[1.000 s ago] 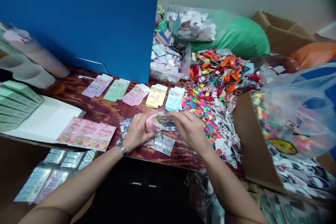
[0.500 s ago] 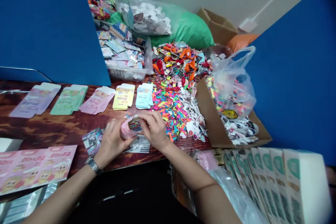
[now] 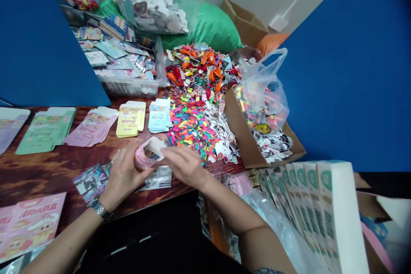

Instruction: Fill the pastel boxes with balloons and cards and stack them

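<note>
My left hand (image 3: 122, 175), with a watch on its wrist, grips a small pink paper box (image 3: 146, 158) whose white flap stands open at the top. My right hand (image 3: 184, 165) meets it from the right, fingers pinched at the box's mouth; what they hold is hidden. Under both hands lie a few flat printed cards (image 3: 93, 181) on the brown wooden table (image 3: 38, 167). Behind the hands sit stacks of flat unfolded boxes: pink (image 3: 91, 126), yellow (image 3: 131, 118), light blue (image 3: 159, 115) and green (image 3: 48, 129).
A heap of bright small pieces (image 3: 191, 126) spreads right of the stacks. A cardboard box (image 3: 244, 137) holds stickers and a clear bag (image 3: 263, 94). A clear bin of cards (image 3: 118, 68) stands behind. White-green cartons (image 3: 317, 205) line the lower right; blue panels flank both sides.
The view has swung to the right, so the table shifted left. The printed card at the box's mouth no longer shows; the white flap now stands open. Both hands stay on the box.
</note>
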`<action>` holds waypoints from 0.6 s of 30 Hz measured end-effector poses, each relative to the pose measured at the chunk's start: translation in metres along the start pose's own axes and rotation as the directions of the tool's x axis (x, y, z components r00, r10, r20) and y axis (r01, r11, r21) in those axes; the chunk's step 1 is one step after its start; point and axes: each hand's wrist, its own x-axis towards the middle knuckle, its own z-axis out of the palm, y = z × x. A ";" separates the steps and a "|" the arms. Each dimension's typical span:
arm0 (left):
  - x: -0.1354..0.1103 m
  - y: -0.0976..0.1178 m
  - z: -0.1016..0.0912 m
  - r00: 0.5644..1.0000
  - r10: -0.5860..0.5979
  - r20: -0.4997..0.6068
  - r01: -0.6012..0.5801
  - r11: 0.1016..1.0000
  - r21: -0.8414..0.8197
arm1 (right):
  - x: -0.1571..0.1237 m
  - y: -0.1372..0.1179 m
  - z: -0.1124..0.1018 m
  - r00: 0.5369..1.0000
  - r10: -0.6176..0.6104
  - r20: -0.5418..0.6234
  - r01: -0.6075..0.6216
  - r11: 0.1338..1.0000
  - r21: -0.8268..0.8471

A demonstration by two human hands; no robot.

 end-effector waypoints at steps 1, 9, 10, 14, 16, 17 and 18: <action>0.000 0.000 -0.001 1.000 -0.003 0.004 0.003 1.000 -0.008 | -0.010 0.013 -0.008 0.996 0.077 -0.049 -0.078 0.997 -0.025; 0.000 -0.002 0.007 0.998 0.021 0.052 -0.020 1.000 -0.022 | -0.073 0.146 -0.048 0.678 0.716 -0.165 -0.720 0.604 -0.341; -0.001 -0.002 0.008 0.998 0.023 0.054 -0.021 1.000 -0.023 | -0.075 0.152 -0.047 0.663 0.734 -0.147 -0.726 0.584 -0.362; -0.006 -0.007 0.005 0.998 -0.013 0.058 0.013 1.000 -0.007 | -0.074 0.153 -0.049 0.671 0.731 -0.120 -0.718 0.601 -0.352; -0.008 -0.010 0.003 0.997 -0.035 0.062 0.036 0.999 -0.004 | -0.068 0.148 -0.054 0.686 0.719 -0.109 -0.708 0.626 -0.327; -0.009 -0.011 0.002 0.997 -0.043 0.062 0.044 0.999 -0.005 | -0.063 0.144 -0.056 0.698 0.710 -0.094 -0.698 0.646 -0.308; -0.009 -0.011 0.002 0.997 -0.048 0.062 0.048 0.999 -0.008 | -0.058 0.140 -0.056 0.713 0.698 -0.069 -0.684 0.671 -0.285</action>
